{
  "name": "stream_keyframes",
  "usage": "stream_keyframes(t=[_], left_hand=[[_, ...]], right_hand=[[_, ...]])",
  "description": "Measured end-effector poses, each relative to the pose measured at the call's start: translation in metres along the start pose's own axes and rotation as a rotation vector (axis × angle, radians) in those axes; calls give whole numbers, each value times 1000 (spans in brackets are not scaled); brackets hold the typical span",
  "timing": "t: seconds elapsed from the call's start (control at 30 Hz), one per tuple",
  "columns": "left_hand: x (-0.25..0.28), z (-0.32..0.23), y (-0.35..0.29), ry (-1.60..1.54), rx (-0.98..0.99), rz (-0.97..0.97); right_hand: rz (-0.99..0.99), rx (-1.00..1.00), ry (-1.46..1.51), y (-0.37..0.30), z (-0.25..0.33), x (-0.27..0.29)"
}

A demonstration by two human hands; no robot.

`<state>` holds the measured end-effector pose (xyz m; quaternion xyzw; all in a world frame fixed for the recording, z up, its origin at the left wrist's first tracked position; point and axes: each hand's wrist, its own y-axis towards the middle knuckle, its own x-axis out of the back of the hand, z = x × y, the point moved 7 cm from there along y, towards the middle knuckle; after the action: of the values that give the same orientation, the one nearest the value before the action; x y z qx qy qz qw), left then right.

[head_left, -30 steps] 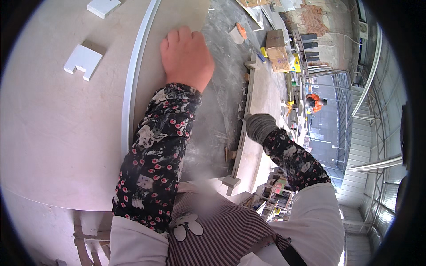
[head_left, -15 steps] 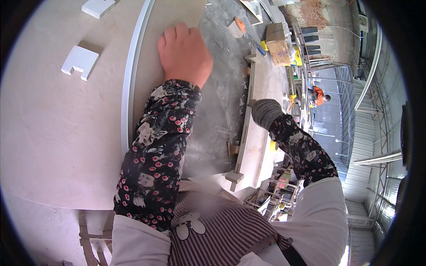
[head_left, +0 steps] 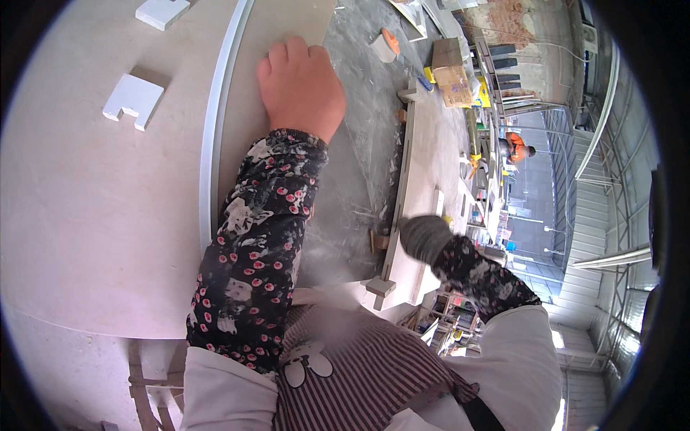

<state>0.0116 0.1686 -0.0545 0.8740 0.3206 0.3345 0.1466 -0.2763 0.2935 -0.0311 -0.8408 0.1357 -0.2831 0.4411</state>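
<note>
My left hand (head_left: pixel 302 90), bare, rests on the beige board (head_left: pixel 93 223) with its fingers curled and closed; anything inside is hidden. It lies just right of a long pale strip (head_left: pixel 213 122) that runs along the board. Farther left on the board are a notched white block (head_left: pixel 135 98) and another white block (head_left: pixel 162 11). My right hand (head_left: pixel 425 239), in a grey glove, is closed at the edge of a long light slab (head_left: pixel 431 144). What it may hold cannot be made out. Patterned black sleeves cover both forearms.
Behind the slab stands a cardboard box (head_left: pixel 451 72). A scraper-like tool with an orange handle (head_left: pixel 388 42) lies on the grey dusty surface (head_left: pixel 352 172). A small block (head_left: pixel 379 287) juts out near the slab's near end. Another person (head_left: pixel 516 147) in orange is far off.
My right hand has moved nearer to me along the slab's edge. My left hand has stayed almost in place. The distant person has shifted posture slightly.
</note>
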Motion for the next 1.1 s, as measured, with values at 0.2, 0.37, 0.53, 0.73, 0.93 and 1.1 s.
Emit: stream_keyframes(t=[0.2, 0.37, 0.53, 0.73, 0.93, 1.1], left_hand=[[-3, 0, 1, 61, 31, 83], [-6, 0, 0, 135, -4, 59], [-7, 0, -1, 125, -32, 33], [-11, 3, -1, 149, -30, 102], [-14, 5, -1, 171, -53, 89], [-14, 5, -2, 171, -72, 91]], right_hand=[[-291, -85, -137, 24, -46, 36], [-67, -105, -123, 70, -69, 13], [-54, -23, 25, 17, -12, -18], [-94, -80, 187, -18, 17, -18], [-140, -81, 245, -30, 24, -18], [58, -123, 251, -36, 30, -31]])
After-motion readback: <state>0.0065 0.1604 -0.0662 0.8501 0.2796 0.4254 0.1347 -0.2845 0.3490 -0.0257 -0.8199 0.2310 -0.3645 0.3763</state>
